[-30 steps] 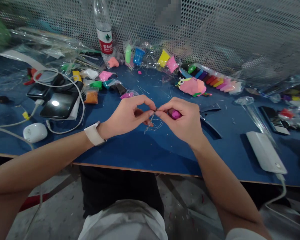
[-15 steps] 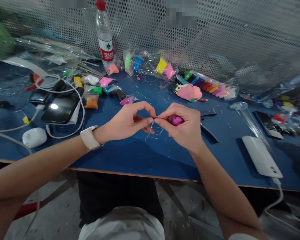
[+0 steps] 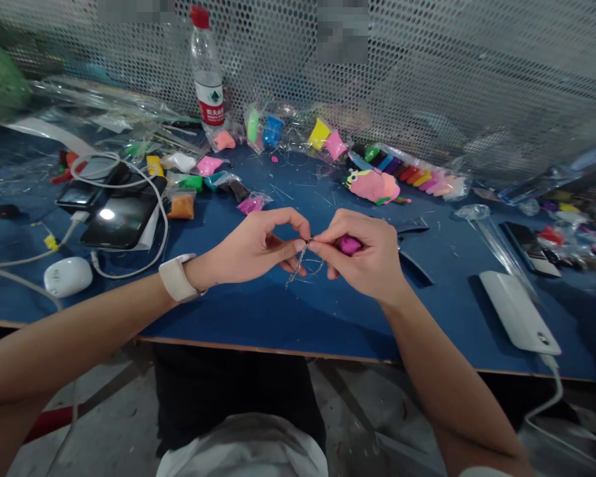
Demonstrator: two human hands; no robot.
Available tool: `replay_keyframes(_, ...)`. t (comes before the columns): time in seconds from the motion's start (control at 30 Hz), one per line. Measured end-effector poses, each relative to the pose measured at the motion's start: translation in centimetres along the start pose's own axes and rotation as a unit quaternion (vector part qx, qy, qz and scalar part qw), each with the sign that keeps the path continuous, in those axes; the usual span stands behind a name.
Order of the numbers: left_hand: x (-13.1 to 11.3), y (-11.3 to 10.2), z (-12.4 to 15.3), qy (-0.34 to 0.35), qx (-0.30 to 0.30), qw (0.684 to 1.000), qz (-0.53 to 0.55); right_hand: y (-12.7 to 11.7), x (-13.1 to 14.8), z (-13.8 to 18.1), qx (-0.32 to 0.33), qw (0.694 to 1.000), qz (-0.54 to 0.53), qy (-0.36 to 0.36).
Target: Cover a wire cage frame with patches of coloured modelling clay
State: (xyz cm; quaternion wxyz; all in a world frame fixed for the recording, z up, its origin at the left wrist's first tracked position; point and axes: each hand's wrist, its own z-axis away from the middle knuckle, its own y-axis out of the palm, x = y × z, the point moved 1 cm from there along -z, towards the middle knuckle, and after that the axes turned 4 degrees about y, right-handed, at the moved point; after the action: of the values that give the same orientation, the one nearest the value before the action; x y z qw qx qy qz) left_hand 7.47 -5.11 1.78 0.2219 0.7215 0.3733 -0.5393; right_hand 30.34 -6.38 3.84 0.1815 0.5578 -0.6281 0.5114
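Observation:
Over the middle of the blue table point(image 3: 258, 318), my left hand point(image 3: 258, 242) and my right hand point(image 3: 365, 255) meet fingertip to fingertip. Between them is a thin twisted wire point(image 3: 298, 264), pinched by both thumbs and forefingers; its lower end hangs down and a loose loop curves to the right. A lump of magenta clay point(image 3: 349, 245) is tucked inside my right hand, partly hidden by the fingers. Behind the hands lies a pink clay figure point(image 3: 375, 187) with an eye and green parts. Dark-handled pliers point(image 3: 414, 265) rest just right of my right hand.
Bagged clay pieces point(image 3: 181, 205) and a water bottle point(image 3: 208, 86) stand at the back left. A black phone point(image 3: 122, 215) with a white cable and a white charger point(image 3: 68, 275) lie left. On the right are a white power bank point(image 3: 519, 311) and a dark phone point(image 3: 529, 246).
Both hands stay nearly in place, still pinching the wire. The hanging end of the wire has swung slightly lower and left, and the fingers have shifted a little.

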Motion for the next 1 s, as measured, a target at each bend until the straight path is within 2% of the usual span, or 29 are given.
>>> replay_keyframes(0.23,0.4,-0.9,-0.3,-0.017,0.002,0.999,-0.028,0.2,-0.5,-0.3,0.025,0.996,-0.035,0.076)
replay_keyframes(0.37,0.4,-0.7,-0.3,-0.011,-0.001,0.998,-0.054,0.0,0.1,-0.4,0.033,0.991,-0.044,0.124)
replay_keyframes(0.53,0.3,-0.2,0.0,0.052,-0.013,0.991,-0.123,-0.2,1.9,-0.1,0.045,0.984,-0.054,0.163)
replay_keyframes(0.77,1.2,0.0,0.4,0.156,-0.024,0.959,-0.236,0.8,2.8,1.2,-0.036,0.991,0.034,0.127)
replay_keyframes(0.9,1.5,0.0,0.5,0.156,-0.022,0.958,-0.239,1.2,2.6,1.8,-0.075,0.987,0.123,0.071)
replay_keyframes(1.0,1.7,-0.1,0.6,0.142,-0.012,0.961,-0.238,1.4,2.2,1.9,-0.077,0.986,0.140,0.050)
